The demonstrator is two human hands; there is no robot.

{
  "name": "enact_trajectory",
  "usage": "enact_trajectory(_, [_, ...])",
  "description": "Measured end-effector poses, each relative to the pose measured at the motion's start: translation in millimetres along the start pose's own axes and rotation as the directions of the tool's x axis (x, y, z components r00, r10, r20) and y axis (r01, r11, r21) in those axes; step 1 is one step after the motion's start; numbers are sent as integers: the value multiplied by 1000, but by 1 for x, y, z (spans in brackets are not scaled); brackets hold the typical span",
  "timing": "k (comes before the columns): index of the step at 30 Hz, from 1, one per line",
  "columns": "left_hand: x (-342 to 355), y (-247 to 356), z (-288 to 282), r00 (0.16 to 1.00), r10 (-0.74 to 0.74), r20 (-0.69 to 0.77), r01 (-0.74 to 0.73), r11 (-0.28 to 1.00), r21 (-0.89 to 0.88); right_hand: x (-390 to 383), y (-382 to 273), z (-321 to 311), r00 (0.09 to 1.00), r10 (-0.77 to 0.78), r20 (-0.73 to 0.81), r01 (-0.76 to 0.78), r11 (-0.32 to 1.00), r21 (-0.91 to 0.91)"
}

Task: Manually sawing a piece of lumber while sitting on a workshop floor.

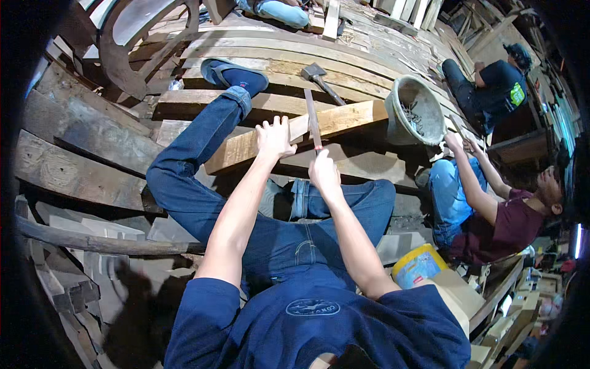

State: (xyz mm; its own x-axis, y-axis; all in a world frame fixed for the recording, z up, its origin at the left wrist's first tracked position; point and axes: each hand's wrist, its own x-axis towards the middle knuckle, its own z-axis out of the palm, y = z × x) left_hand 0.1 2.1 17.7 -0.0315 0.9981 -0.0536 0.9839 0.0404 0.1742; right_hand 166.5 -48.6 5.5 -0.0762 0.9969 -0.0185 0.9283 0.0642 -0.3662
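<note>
A light wooden plank [344, 118] lies slanted across the timbers in front of me. My left hand [273, 139] presses flat on the plank with fingers spread, holding it down. My right hand [323, 173] is closed around the handle of a hand saw [312, 118], whose narrow blade stands upright across the plank's edge, just right of my left hand. My left leg in blue jeans stretches out beside the plank, the foot in a dark sandal [235, 72].
A hammer [321, 79] lies on the curved planks behind the plank. A grey bucket [415, 111] holding nails stands to the right. Two other people sit at the right, one in a maroon shirt [498, 224]. A yellow tub [416, 264] sits beside my right elbow.
</note>
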Motion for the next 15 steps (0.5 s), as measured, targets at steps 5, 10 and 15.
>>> enact_trajectory(5, [-4,-4,2,999,3,-36,-2,1000,15,-46,0,-3,984,67,163,-68,998,-2])
enact_trajectory(10, [6,10,10,996,64,-68,-63,998,27,35,1,7,997,-41,-59,43,999,25])
enact_trajectory(15, [2,3,3,999,16,-36,-15,1000,13,17,0,-1,995,-72,-75,68,996,-52])
